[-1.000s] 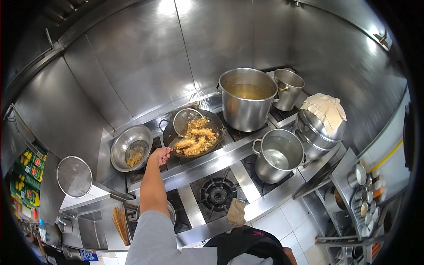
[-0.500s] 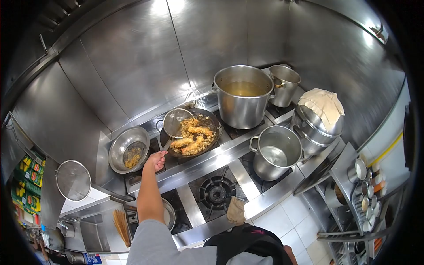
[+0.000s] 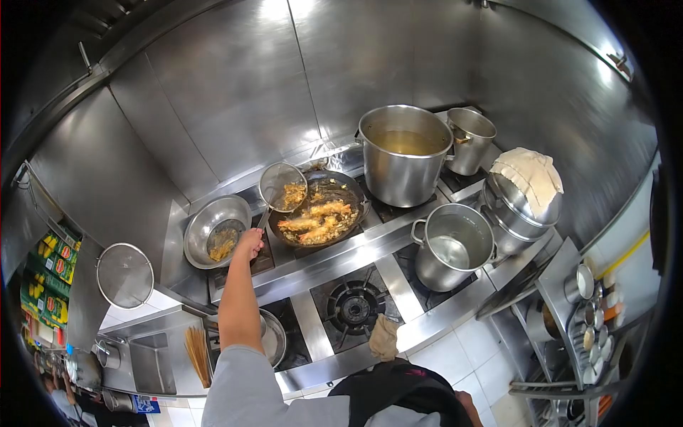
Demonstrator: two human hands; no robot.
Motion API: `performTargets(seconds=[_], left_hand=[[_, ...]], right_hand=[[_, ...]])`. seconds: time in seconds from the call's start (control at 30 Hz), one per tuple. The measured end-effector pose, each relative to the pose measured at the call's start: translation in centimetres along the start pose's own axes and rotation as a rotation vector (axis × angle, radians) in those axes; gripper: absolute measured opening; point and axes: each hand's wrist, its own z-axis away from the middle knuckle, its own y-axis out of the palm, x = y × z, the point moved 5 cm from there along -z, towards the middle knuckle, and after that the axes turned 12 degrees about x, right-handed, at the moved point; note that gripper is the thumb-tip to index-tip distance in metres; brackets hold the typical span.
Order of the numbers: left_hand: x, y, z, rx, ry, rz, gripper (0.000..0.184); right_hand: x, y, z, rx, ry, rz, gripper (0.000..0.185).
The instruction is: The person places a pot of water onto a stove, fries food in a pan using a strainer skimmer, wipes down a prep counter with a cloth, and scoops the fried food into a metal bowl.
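Observation:
My left hand [image 3: 249, 243] is closed round the handle of a mesh skimmer [image 3: 282, 187]. Fried crumbs lie in the skimmer, which is above the left edge of a dark wok [image 3: 361, 211]. Battered fried pieces [image 3: 318, 222] and loose crumbs sit in the wok's oil. Left of my hand, a metal bowl [image 3: 196, 237] holds a strainer with golden crumbs [image 3: 223, 245] in it. Of my right hand [image 3: 465, 400], only a part shows at the bottom edge beside the black apron; its fingers are hidden.
A large pot of liquid [image 3: 403, 171], a smaller pot [image 3: 471, 142] and a pot of water [image 3: 453, 249] stand to the right. A cloth [image 3: 527, 174] covers a lidded pot. Another cloth [image 3: 384, 338] lies by the front burner. A hanging strainer [image 3: 125, 276] is left.
The skimmer has risen from the food and moved left, now carrying crumbs. My left hand has shifted left with it. Fewer crumbs show around the fried pieces.

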Motion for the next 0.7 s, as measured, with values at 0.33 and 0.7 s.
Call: performTargets(seconds=[0.33, 0.7], left_hand=[[-0.9, 2.6, -1.3, 0.151, -0.126, -0.009, 0.010], [1.8, 3.2, -1.3, 0.424, -0.100, 0.468, 0.014]], right_hand=[[0.0, 0.5, 1.3, -0.015, -0.036, -0.003, 0.015], [-7.9, 0.0, -2.3, -0.108, 0.168, -0.327, 0.014]])
